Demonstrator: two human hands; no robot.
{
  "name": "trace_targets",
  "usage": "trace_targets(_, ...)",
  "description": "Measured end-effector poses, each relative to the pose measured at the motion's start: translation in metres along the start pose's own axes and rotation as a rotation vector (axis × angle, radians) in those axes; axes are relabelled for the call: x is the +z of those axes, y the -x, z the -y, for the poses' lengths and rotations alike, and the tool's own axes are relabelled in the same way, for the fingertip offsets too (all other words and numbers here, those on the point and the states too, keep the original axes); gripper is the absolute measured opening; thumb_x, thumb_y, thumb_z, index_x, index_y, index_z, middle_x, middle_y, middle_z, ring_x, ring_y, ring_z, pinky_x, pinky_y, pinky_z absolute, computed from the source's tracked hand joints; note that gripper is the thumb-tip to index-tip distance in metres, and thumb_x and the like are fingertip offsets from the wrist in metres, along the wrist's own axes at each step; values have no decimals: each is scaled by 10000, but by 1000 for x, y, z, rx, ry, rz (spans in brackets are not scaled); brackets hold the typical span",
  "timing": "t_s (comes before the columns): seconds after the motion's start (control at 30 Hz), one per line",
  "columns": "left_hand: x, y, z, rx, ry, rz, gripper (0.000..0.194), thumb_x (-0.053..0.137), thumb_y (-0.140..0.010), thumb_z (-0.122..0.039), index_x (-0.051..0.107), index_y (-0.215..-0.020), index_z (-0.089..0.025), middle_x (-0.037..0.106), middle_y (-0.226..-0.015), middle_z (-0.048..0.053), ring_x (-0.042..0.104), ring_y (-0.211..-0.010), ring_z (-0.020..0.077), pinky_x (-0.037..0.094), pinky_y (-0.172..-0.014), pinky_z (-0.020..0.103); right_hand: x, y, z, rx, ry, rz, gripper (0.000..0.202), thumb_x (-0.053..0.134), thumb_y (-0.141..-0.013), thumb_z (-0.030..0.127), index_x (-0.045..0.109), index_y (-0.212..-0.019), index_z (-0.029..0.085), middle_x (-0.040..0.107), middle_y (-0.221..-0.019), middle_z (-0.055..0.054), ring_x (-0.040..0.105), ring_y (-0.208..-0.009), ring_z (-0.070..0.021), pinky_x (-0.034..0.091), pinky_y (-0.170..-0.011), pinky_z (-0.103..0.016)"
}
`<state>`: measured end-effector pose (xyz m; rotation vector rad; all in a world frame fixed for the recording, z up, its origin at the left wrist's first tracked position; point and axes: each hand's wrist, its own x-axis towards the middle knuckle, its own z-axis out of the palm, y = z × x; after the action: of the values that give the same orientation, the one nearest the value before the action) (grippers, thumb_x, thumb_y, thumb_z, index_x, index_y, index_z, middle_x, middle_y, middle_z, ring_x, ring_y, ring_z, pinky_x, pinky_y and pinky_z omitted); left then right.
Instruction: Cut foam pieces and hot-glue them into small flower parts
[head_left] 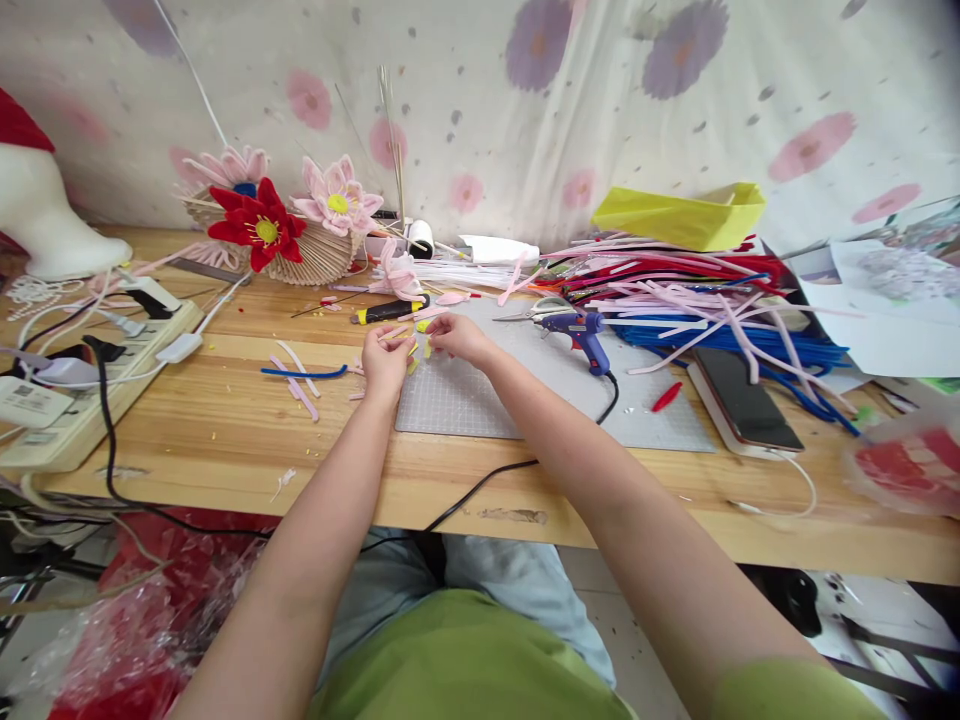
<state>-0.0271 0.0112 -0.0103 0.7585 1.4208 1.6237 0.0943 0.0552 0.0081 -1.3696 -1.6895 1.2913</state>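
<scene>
Close together at the left edge of the grey cutting mat [480,400] are my two hands. My left hand [385,362] is closed on a thin pink strip. Small yellow pieces lie between the hands, and the fingers of my right hand [452,338] are pinched at them; exactly what they grip is too small to tell. Just behind the hands lies a yellow and black cutter [391,309]. A blue glue gun [581,332] rests on the mat, right of my right hand. Left of my left hand are a blue strip [304,374] and pink strips [298,392].
Fuzzy flowers, one red [259,228], stand at the back left. A power strip [97,400] with cables is at the left. Coloured stems [720,340], a yellow paper tray [679,218] and a phone [746,402] are at the right. A black cord [480,487] crosses the front edge.
</scene>
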Motion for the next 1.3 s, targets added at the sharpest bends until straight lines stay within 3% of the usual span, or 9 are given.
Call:
trace_targets(0.2,0,-1,4,127,21,56,401,727,-610,-137,506,-940,-187,633,-703,-19,624,-665,113,501,-627,227,-35,30,14,-12,-235,-43,152,611,-630,53,591,-743,151,568,-629,25,568,-601,-85,460,-516,-191)
trace_targets(0.4,13,24,11,250,-188,165,397,732,-598,-104,550,-939,-193,633,-655,-31,616,-685,120,465,-727,250,-57,67,-18,77,-487,-129,184,697,-601,150,540,-696,163,578,-658,37,598,-653,-83,488,-595,-206)
trace_targets(0.6,23,47,11,285,-338,211,399,728,-623,-116,562,-975,-205,646,-687,-31,543,-552,102,446,-700,258,-48,71,-35,133,-661,-238,236,694,-636,96,474,-665,176,542,-616,46,620,-637,-87,534,-656,-222)
trace_targets(1.03,23,47,13,361,-342,150,411,726,-636,-133,556,-998,-230,653,-721,-33,539,-561,109,458,-760,287,-20,62,-33,189,-629,-319,242,621,-677,52,416,-677,181,501,-590,61,620,-590,-86,537,-547,-200)
trace_targets(1.3,22,48,14,424,-571,165,416,676,-699,-165,493,-1069,-212,672,-793,-23,576,-605,118,454,-733,302,-16,61,-34,174,-608,-379,230,603,-672,28,427,-673,175,516,-579,53,628,-592,-98,529,-500,-185)
